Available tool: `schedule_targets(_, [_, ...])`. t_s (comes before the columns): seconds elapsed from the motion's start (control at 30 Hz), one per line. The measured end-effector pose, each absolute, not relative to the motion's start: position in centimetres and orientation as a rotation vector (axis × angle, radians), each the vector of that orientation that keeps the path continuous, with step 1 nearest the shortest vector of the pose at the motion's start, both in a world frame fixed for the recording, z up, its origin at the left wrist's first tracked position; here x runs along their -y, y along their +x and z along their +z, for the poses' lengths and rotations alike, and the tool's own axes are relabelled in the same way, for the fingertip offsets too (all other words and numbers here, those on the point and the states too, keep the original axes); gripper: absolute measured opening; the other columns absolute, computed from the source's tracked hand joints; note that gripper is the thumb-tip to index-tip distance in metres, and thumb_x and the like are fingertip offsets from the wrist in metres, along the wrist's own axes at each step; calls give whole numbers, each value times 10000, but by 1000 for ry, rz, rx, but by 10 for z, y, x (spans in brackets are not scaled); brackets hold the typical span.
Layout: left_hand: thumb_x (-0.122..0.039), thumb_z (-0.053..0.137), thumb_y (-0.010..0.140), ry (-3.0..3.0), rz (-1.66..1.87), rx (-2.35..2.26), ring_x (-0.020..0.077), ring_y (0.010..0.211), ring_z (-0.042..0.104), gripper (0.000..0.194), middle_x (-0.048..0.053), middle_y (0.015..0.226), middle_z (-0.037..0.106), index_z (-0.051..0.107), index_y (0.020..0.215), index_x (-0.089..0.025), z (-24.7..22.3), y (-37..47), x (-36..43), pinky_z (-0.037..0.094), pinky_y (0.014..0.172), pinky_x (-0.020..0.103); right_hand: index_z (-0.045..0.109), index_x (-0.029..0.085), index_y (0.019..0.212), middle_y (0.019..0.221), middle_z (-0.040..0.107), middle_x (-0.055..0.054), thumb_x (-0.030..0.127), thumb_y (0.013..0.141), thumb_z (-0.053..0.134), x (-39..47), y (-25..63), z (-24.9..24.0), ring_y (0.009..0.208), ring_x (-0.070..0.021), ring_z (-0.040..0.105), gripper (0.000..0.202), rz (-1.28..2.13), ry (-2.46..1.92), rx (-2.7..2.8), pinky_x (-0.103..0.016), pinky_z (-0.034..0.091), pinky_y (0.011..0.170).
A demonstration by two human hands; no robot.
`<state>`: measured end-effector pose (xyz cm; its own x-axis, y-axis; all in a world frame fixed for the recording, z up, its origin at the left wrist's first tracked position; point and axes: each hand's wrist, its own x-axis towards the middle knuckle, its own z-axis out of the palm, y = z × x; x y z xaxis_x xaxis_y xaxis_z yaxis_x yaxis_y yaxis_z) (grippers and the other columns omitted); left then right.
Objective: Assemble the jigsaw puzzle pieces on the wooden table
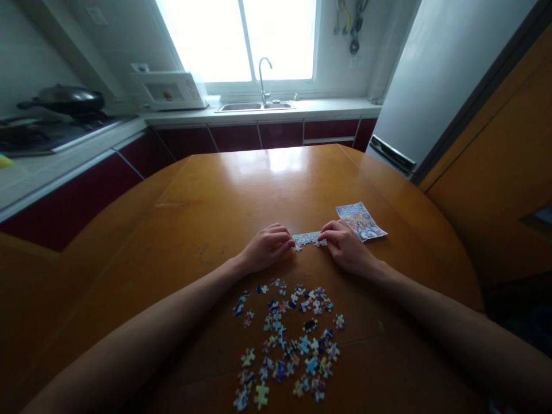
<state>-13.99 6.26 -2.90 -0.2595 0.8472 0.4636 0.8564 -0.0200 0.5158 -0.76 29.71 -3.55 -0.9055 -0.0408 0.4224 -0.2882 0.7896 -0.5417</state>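
Our left hand [268, 248] and right hand [345, 246] pinch the joined strip [307, 238] — one edge assembled — while many loose jigsaw pieces [282, 339] remain unjoined.

My left hand [269, 247] and right hand [347, 247] are bare, and so are my left forearm [142, 336] and right forearm [457, 325], as far as I can see them. Both forearms are slender and smooth in outline, tapering to narrow wrists [237, 264]. My fingers [278, 237] are slim, with softly rounded knuckles; my nails are too small to make out.
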Motion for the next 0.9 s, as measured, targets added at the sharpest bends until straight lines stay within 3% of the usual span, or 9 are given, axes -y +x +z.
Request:
schedule_targets(0.37, [-245,597,973,-1857,-1075,2220,193,916,565,133,61,935,688,724,972,-203,-31,-140,-63,487,855,344,751,203,866,976,665,-73,42,881,544,-300,-10,-40,972,-225,556,263,900,220,2550,-402,473,892])
schedule_targets(0.53, [-157,550,963,-1799,-1074,2239,202,951,548,194,65,960,677,737,955,-208,-31,-139,-63,487,861,354,745,213,764,975,662,-71,3,842,545,-302,-11,-41,976,-232,552,300,879,215,2574,-409,458,895])
schedule_targets(0.9, [-159,554,953,-1781,-1105,2246,206,958,550,197,65,946,681,743,928,-208,-32,-139,-64,497,862,365,718,213,697,928,662,-60,-13,815,546,-304,-10,-40,949,-224,559,308,906,178,2578,-401,450,896])
